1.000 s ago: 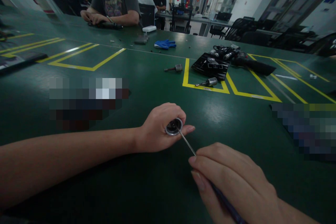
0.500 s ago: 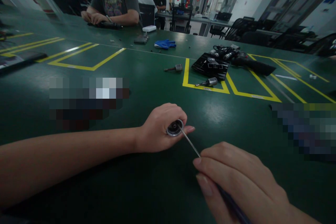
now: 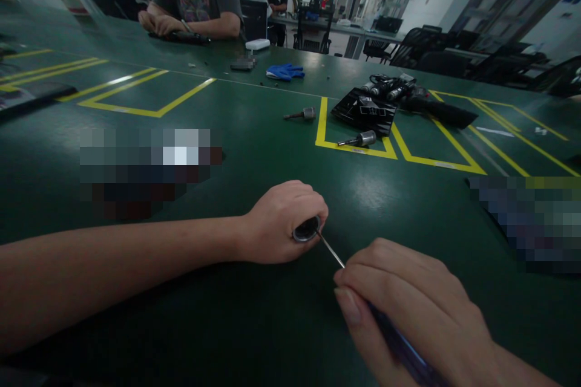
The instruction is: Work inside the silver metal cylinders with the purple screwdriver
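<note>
My left hand [image 3: 285, 224] is wrapped round a hollow metal cylinder [image 3: 305, 230], its round open end turned toward me and the rest hidden in the fist. In my right hand [image 3: 408, 296] is a screwdriver [image 3: 333, 251], its dark purplish handle lying under the fingers. The thin shaft points up and left, with its tip at the right side of the cylinder's opening. Whether the tip is inside or only at the rim, I cannot tell.
Two metal parts with thin stems, one on the green table [image 3: 254, 151] and another [image 3: 363, 138] by a black packet [image 3: 363, 111], lie beyond my hands. Farther back are a blue glove [image 3: 285, 72] and bundled cables [image 3: 389, 86]. A person [image 3: 195, 0] sits opposite.
The cylinder's opening has tipped, so less of its inside shows. The screwdriver tip has moved slightly down and right, and more of the handle is visible.
</note>
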`<state>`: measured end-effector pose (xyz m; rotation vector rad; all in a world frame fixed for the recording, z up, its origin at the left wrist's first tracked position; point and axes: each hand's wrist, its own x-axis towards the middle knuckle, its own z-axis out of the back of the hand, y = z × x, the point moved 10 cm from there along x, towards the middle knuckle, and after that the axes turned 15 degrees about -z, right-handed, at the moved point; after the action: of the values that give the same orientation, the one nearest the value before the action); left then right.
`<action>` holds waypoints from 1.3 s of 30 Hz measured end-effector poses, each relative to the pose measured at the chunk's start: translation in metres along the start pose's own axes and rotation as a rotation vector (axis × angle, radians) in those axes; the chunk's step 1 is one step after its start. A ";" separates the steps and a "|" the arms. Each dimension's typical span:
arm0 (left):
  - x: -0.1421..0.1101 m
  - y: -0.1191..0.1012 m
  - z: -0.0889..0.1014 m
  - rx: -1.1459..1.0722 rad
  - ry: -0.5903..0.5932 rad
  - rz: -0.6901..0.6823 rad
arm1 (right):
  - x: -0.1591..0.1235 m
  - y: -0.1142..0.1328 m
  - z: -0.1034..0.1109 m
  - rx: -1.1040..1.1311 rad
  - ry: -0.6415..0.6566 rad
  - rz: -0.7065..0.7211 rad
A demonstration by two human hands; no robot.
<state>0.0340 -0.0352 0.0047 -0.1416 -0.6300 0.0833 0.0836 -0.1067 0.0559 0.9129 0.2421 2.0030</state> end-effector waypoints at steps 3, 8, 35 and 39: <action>0.000 0.000 0.000 0.007 -0.001 -0.003 | 0.006 -0.008 -0.001 0.074 0.020 -0.059; -0.001 0.001 0.001 0.001 -0.003 0.023 | 0.013 -0.027 0.006 0.277 -0.043 -0.237; 0.000 0.000 0.002 -0.029 -0.022 0.020 | 0.010 -0.034 0.003 0.355 -0.005 -0.267; 0.000 0.001 0.002 -0.036 -0.021 0.027 | 0.006 -0.057 -0.001 0.454 -0.020 -0.455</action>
<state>0.0324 -0.0343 0.0062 -0.1845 -0.6504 0.0994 0.1182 -0.0688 0.0306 1.0435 0.8409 1.5373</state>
